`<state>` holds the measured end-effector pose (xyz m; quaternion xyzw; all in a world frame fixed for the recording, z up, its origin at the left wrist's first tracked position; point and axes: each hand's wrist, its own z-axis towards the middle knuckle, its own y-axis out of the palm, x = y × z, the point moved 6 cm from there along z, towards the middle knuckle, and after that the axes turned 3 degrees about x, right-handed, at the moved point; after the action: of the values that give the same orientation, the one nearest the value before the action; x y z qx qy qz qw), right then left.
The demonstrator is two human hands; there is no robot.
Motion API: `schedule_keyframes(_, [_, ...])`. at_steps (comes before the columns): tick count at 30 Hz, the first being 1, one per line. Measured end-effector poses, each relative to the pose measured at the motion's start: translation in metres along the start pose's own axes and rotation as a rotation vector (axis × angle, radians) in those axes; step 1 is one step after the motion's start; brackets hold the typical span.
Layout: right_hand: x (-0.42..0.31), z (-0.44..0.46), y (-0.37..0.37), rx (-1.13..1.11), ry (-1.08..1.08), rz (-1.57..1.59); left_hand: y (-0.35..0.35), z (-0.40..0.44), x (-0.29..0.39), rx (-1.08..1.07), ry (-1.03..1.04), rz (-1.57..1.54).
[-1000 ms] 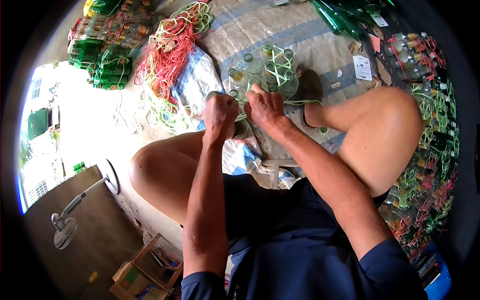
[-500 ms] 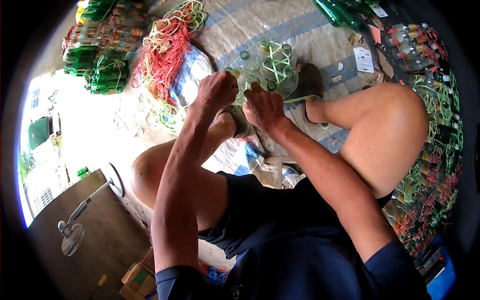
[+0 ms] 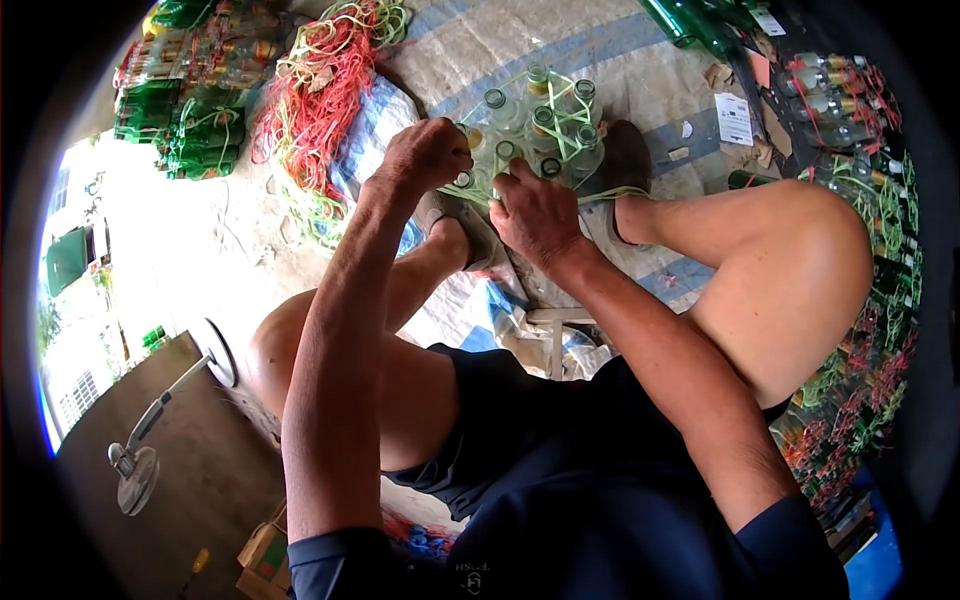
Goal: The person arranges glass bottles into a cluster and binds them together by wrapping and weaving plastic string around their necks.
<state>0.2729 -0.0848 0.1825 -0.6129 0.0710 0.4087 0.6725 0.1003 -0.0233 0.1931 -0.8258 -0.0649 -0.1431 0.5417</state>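
Observation:
A cluster of clear glass bottles [image 3: 508,118] stands upright between my feet, with pale green plastic strap [image 3: 566,142] crossing over and around the necks. At the cluster's left edge, my left hand [image 3: 428,157] is closed in a fist gripping the strap. My right hand [image 3: 538,215] pinches the strap at the near side, close to the front bottle necks. A short length of strap runs between my two hands, and another strand trails right past my shoe [image 3: 628,160]. My fingers hide part of the nearest bottles.
A heap of red and pale green straps [image 3: 322,110] lies at upper left, beside stacked bundles of green bottles [image 3: 150,112]. More tied clear bottles [image 3: 835,100] line the right side. Loose green bottles [image 3: 675,20] lie at the top. A striped tarp [image 3: 440,45] covers the floor.
My left hand has shifted slightly up and left, widening the gap from my right hand. The strap stretches between them. The view has shifted a little.

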Motion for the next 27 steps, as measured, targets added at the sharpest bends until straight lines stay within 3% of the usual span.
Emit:
schedule_keyframes(15, [0.0, -0.005, -0.007, -0.123, 0.055, 0.053, 0.019, -0.033, -0.016, 0.307, -0.216, -0.272])
schedule_keyframes(22, [-0.002, -0.011, -0.008, -0.142, 0.016, -0.034, 0.019, -0.04, -0.018, 0.372, -0.352, -0.226])
schedule_keyframes(27, [0.003, -0.011, -0.002, -0.197, 0.068, -0.004, 0.03, -0.042, -0.024, 0.355, -0.386, -0.382])
